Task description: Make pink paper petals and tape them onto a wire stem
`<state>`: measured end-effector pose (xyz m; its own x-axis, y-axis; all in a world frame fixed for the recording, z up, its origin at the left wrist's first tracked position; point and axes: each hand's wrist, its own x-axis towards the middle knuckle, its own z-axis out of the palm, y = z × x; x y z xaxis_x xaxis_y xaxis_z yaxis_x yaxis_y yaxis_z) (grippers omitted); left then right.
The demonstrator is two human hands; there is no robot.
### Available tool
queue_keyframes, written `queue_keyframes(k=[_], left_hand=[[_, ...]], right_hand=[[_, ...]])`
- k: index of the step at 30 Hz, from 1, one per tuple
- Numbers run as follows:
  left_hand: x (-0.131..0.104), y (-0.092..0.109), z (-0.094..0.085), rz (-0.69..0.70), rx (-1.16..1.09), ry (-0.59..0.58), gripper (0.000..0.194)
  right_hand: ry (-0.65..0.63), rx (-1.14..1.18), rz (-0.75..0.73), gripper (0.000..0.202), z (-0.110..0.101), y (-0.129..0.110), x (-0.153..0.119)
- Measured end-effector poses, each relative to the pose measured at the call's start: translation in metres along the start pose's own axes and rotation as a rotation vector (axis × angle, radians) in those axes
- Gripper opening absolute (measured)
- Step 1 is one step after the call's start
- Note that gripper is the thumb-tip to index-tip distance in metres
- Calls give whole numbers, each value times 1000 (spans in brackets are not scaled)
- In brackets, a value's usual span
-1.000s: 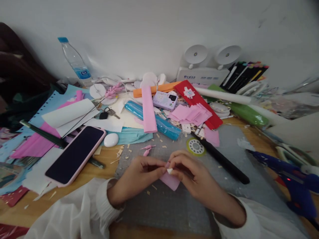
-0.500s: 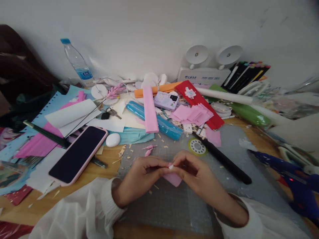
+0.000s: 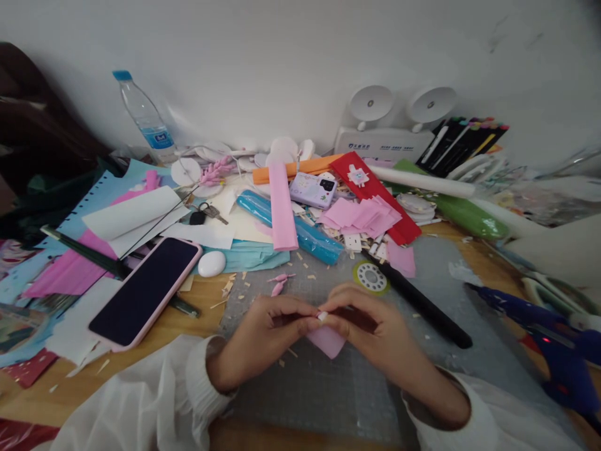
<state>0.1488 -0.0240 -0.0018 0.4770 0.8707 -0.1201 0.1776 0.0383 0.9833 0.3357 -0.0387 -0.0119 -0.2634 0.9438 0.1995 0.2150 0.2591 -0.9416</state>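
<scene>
Above the grey mat, a small piece of pink paper is pinched between my two hands, with a little white bit at its top edge. My left hand grips the paper from the left, thumb and index finger pressed together. From the right, my right hand pinches the same piece, its fingertips nearly touching those of my left hand. Small twisted pink pieces lie on the mat just beyond my left hand.
On the left lies a phone near a white oval object. Paper strips and a pile of pink squares cover the back. A black stick-like tool and a blue glue gun are on the right.
The fingers of my right hand have shifted slightly around the pink paper, and more of the paper shows below them. Both hands keep their pinch.
</scene>
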Motion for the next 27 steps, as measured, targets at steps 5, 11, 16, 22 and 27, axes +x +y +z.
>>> queue_keyframes(k=[5, 11, 16, 22, 27], left_hand=[[1, -1, 0, -23, 58, -34, 21], [-3, 5, 2, 56, 173, -15, 22], [-4, 6, 2, 127, 278, -14, 18], [-5, 4, 0, 157, 368, -39, 10], [-4, 2, 0, 145, 411, -25, 14]], right_hand=[[-6, -20, 20, 3, 2, 1, 0], [-31, -29, 71, 6, 2, 2, -2], [-68, -1, 117, 8, 3, 1, -4], [-96, 64, 188, 9, 4, -2, -5], [-102, 97, 219, 9, 5, -2, -5]])
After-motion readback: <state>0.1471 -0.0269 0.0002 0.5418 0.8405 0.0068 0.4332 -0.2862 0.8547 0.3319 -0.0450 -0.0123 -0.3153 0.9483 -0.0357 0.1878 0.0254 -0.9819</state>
